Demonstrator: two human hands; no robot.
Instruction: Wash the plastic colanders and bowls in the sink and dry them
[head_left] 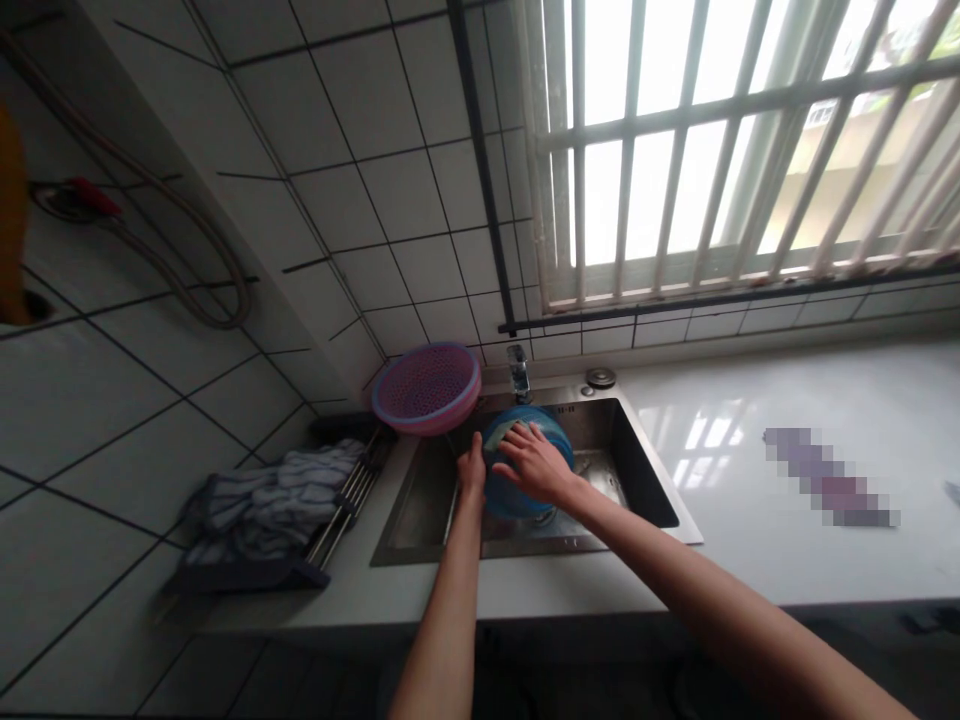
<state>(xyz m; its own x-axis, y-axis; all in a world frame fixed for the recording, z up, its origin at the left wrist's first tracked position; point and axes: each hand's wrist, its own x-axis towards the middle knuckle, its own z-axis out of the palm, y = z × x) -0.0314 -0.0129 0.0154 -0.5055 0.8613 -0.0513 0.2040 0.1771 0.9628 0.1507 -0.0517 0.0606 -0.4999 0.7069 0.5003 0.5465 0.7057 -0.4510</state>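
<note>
A blue plastic basin (517, 500) sits tilted in the metal sink (630, 460), below the faucet (518, 372). My left hand (471, 466) grips the basin's left rim, thumb pointing up. Across the basin lies my right hand (536, 462), its fingers pressing a pale yellow-green cloth (498, 434) against the blue plastic near the upper left. The right palm hides part of the basin, and the left fingertips are out of sight behind the rim.
A pink colander (427, 388) with a blue rim stands at the sink's back left corner. Left of the sink, a striped cloth (277, 495) lies on a rack (349, 505). A round drain plug (600, 377) sits behind the sink. A blurred-out item (829, 480) lies on the white counter (720, 400).
</note>
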